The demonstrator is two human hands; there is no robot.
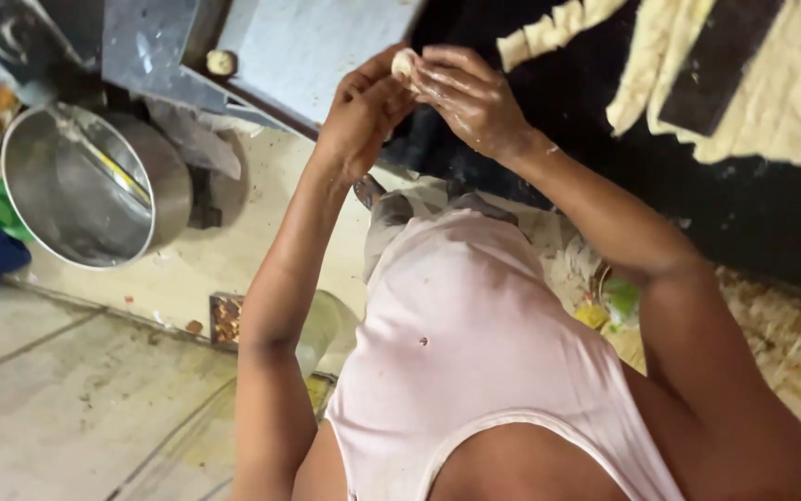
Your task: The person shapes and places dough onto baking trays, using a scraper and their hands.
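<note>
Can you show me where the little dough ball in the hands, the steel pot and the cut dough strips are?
dough ball (404, 63), head view, its pale top between both hands.
steel pot (170, 176), head view, its outer side wall.
cut dough strips (549, 30), head view, middle of the left strip.

- Small dough ball (403, 63): pale cream, rounded, smooth; pinched between the fingertips of both hands, mostly hidden by them, upper middle of the frame.

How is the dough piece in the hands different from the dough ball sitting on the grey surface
The dough piece is pinched between the left hand and right hand, largely covered by fingers; the dough ball lies alone on the grey surface, untouched and fully visible. Both are small, pale and roundish.
</note>
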